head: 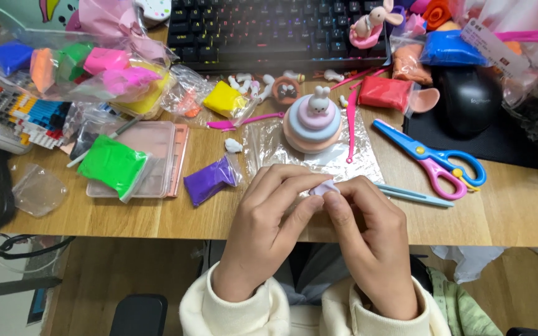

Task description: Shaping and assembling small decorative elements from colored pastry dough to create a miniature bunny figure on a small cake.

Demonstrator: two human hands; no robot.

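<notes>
Left hand [269, 214] and right hand [368, 233] meet at the counter [518, 211] edge, fingers [337, 205] pinching a pale lilac clay lump [324, 186] — mostly hidden. Beyond lie a purple clay bag [210, 180], a green one [113, 165] — then a tiered clay cake [312, 124].

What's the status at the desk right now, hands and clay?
Left hand and right hand: grip pinched together on pale lilac clay piece. Clay cake with bunny just beyond. Nothing between them.

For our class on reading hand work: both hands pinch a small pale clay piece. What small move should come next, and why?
Probably keep pressing the pale clay piece into shape: the left hand and right hand pinch it at the table edge, apart from the tiered clay bunny model.
</notes>
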